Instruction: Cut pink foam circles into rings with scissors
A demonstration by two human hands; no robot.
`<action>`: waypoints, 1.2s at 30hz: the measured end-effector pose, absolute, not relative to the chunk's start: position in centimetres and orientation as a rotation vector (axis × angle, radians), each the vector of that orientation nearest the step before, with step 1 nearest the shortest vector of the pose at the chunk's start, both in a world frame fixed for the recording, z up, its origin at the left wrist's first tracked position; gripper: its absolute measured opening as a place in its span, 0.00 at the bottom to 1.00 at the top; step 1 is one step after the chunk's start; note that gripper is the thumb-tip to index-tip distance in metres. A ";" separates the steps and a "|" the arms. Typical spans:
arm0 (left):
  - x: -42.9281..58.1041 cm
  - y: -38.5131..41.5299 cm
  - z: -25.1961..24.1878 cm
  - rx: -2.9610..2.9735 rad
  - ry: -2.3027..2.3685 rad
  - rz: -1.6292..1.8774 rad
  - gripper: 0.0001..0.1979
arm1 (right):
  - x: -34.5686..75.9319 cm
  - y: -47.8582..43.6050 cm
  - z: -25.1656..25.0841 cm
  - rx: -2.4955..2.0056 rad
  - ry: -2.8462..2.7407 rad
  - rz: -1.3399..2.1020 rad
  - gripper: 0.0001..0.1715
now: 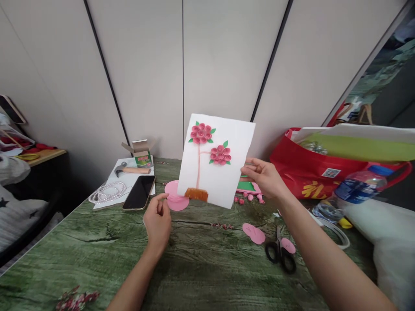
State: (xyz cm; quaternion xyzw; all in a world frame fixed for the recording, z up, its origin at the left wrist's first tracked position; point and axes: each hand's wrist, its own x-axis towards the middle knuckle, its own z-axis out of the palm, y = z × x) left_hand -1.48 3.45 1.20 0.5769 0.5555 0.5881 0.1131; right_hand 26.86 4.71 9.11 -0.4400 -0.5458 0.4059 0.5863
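My right hand (264,177) pinches the right edge of a white sheet with a paper-flower picture (217,185), held up slightly tilted above the table. Two clusters of rolled pink flowers (201,133) with green leaves sit on it, over a drawn stem and a brown pot shape at the bottom. Left of the sheet, my left hand (158,222) is closed, thumb and forefinger together. Its fingertips overlap the edge of pink paper circles (177,201) behind; whether anything is between them is hidden. The sheet partly covers those circles.
On the green table (207,268) lie black-handled scissors (279,252) and pink paper pieces (253,233). At left are a phone (139,193), a hammer (134,170), a bead string (108,192) and a small box (142,157). A red bag (292,166) and bottle (353,190) stand right.
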 end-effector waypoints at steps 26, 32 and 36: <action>-1.0 3.5 1.6 1.257 1.402 1.276 0.17 | 28.6 2.8 5.8 -1.574 -1.558 0.680 0.19; -1.2 4.2 1.4 1.294 1.590 1.231 0.18 | 38.9 -1.1 4.8 -2.262 -1.420 0.171 0.03; -1.7 5.0 0.7 1.377 1.706 1.260 0.19 | 40.5 -2.1 2.1 -2.478 -1.418 0.076 0.04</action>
